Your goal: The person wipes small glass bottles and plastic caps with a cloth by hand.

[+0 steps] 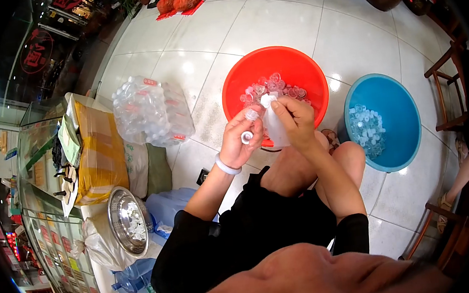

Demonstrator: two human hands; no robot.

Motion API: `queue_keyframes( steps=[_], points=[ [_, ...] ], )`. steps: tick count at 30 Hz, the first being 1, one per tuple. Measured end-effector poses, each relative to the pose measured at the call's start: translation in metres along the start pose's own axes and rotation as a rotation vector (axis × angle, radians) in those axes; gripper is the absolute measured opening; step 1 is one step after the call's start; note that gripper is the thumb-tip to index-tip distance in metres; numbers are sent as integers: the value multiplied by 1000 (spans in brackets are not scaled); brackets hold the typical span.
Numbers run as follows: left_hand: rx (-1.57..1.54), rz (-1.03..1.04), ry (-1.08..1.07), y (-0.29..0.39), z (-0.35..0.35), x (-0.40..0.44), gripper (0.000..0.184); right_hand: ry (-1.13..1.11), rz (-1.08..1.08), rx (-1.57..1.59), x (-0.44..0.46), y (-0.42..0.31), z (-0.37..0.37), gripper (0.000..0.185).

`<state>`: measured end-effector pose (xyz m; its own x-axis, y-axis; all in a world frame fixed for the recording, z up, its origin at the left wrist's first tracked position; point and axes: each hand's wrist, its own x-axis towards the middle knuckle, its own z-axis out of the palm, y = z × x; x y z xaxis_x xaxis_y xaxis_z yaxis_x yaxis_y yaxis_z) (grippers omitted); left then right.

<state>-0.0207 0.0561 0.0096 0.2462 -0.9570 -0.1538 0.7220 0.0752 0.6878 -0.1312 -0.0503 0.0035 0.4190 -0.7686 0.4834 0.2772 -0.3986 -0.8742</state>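
Gripping with left hand (237,139) and right hand (297,120) at one red basin (266,61)

Curls the left fingers around two small pieces: one white ring (246,138) near the palm, one pale ribbed piece (252,115) at the fingertips. Pinches one small white piece (267,100) in the right hand, above one translucent white piece (276,129) hanging just below; cannot tell whether joined. Wears one white bracelet (226,166) on the left wrist.

Sits facing the red basin, with clear plastic pieces (276,78) heaped inside, too many to count. Has one blue basin (400,117) to the right, holding one pile of white and clear pieces (368,127), likewise uncountable. Keeps to the left one shrink-wrapped bottle stack (152,110), one taped carton (101,151), one steel bowl (118,204) of white pieces (136,223) and at least two blue water jugs (175,203).
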Motion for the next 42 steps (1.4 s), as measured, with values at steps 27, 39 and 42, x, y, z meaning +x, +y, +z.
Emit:
queue_keyframes(
  steps=[27,39,42],
  points=[
    [-154,-19,-15,-2,-4,2,24,-236,-224,-196,-3,1,1,9],
    [230,101,88,-1,6,-4,22,-207,-289,-202,-6,-3,1,3],
    [327,133,114,-1,6,-3,22,-205,-289,-209,-5,-3,1,3]
  ],
)
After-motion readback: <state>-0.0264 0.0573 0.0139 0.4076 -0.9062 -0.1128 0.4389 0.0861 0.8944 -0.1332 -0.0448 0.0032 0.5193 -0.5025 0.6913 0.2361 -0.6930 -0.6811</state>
